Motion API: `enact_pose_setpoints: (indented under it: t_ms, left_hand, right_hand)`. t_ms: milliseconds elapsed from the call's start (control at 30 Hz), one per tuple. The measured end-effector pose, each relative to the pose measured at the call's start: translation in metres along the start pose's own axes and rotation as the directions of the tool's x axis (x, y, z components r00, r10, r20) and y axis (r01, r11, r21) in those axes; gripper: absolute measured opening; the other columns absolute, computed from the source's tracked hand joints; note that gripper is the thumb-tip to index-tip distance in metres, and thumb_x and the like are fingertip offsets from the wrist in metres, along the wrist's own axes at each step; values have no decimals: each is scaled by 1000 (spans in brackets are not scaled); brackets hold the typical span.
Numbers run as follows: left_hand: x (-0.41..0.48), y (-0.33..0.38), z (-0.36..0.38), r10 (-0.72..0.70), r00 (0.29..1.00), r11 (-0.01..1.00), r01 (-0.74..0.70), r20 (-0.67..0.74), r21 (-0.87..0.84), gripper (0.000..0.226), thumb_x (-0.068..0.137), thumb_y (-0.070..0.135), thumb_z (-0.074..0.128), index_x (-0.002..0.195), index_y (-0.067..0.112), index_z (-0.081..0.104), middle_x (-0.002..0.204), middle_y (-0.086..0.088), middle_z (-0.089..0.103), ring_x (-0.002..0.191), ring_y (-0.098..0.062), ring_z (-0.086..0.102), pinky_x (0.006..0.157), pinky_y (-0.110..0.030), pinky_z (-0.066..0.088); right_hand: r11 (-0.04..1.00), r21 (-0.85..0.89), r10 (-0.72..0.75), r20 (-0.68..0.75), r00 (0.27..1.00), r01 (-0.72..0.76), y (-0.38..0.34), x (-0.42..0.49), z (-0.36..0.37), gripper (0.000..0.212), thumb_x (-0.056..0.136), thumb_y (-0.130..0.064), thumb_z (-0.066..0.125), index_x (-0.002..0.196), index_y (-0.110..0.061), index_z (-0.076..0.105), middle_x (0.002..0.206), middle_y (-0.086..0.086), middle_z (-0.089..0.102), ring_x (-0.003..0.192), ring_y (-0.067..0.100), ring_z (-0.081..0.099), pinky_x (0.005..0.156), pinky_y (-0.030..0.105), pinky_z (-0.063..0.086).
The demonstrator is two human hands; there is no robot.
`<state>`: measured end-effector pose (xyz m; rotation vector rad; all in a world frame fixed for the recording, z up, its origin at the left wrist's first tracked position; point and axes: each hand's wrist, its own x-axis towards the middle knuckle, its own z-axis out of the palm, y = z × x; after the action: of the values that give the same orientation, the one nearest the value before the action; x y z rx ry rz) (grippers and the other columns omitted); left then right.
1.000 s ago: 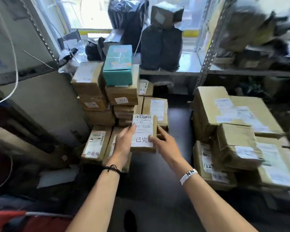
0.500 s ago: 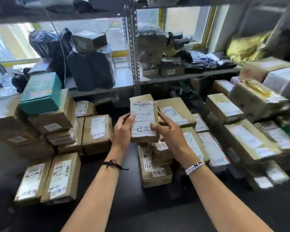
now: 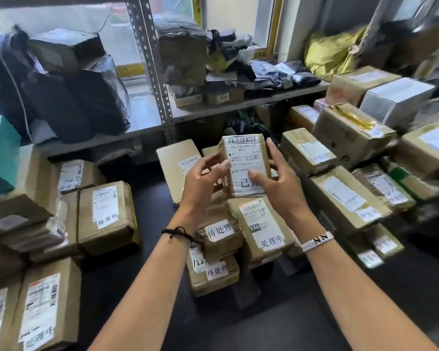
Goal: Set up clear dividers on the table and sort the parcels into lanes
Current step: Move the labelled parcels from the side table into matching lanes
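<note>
Cardboard parcel [image 3: 246, 164] upright, gripped by left hand [image 3: 203, 183] and right hand [image 3: 280, 184], above black table [image 3: 152, 198].

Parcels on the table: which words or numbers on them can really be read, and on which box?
"已完", its end covered by a thumb: held parcel, gripped by left hand and right hand.
"待处理": small parcel by the left wrist.
"X46" and "处理中": neighbouring parcel.
"异常件": left box.
All smaller print: too blurred to read.
</note>
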<state>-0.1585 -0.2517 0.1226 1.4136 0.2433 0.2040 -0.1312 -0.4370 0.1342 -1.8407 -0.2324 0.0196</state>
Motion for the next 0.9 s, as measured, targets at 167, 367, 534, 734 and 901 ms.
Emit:
enact_pose_setpoints:
  t_ms: [167, 367, 534, 734, 901]
  left_hand:
    - [17, -9, 37, -22, 999, 1000, 23, 42, -3, 44, 90, 28, 78, 131, 16, 67, 114, 0, 79, 105, -17, 76, 86, -36, 63]
    - [41, -19, 80, -19, 1000, 999, 19, -2, 42, 40, 97, 18, 74, 135, 12, 64, 111, 1, 80, 103, -17, 77, 85, -34, 63]
    - [73, -35, 140, -38, 997, 997, 42, -60, 63, 45, 98, 22, 72, 142, 15, 62, 116, 4, 79, 107, -14, 76, 89, -34, 63]
    - [97, -60, 170, -77, 993, 925, 103, -85, 367, 53, 103, 38, 61, 154, 30, 50, 149, 10, 59, 126, 3, 59, 98, -18, 52]
    - [105, -92, 168, -99, 978, 699, 199, -182, 687, 54, 108, 26, 49, 160, 14, 39, 166, -4, 38, 154, -20, 33, 128, -34, 23]
  right_hand:
    - [953, -296, -69, 10, 998, 69, 22, 24, -27, 95, 83, -60, 77, 160, -54, 21, 141, -5, 55, 120, 12, 57, 98, 41, 55]
    - [912, -394, -85, 80, 993, 109, 47, 65, -56, 114, 67, -82, 70, 160, -56, 9, 145, -2, 49, 115, 9, 50, 80, 30, 45]
    - [879, -458, -76, 142, 987, 134, 73, 117, -105, 115, 71, -75, 73, 162, -52, 6, 155, 0, 46, 132, 22, 52, 88, 37, 46]
    - [868, -494, -7, 98, 995, 55, 100, 157, -126, 115, 70, -75, 66, 162, -50, 2, 157, 1, 45, 134, 28, 50, 92, 46, 49]
    - [850, -525, 135, 124, 983, -50, 133, 187, -114, 114, 74, -74, 69, 163, -49, 2, 148, 5, 47, 130, 29, 53, 85, 42, 42]
